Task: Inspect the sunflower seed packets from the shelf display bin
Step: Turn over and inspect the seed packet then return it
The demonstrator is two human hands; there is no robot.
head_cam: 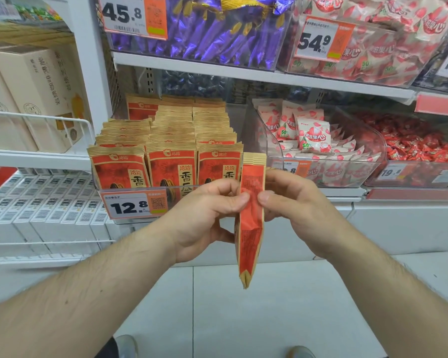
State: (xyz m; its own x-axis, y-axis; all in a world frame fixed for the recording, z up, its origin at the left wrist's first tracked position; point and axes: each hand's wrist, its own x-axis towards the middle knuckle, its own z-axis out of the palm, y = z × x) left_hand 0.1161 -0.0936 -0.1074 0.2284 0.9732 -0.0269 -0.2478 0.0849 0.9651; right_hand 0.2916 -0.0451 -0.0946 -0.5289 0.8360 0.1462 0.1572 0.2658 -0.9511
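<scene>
Both hands pinch red-and-kraft paper seed packet (251, 220) edge-on, frame centre: left hand (204, 218) fingers, right hand (295, 210) fingers closed on it. Clear display bin (98, 186) behind.

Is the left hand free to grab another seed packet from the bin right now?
Probably not: the left hand and right hand both pinch the held packet. The bin itself stands open, close in front.
</scene>
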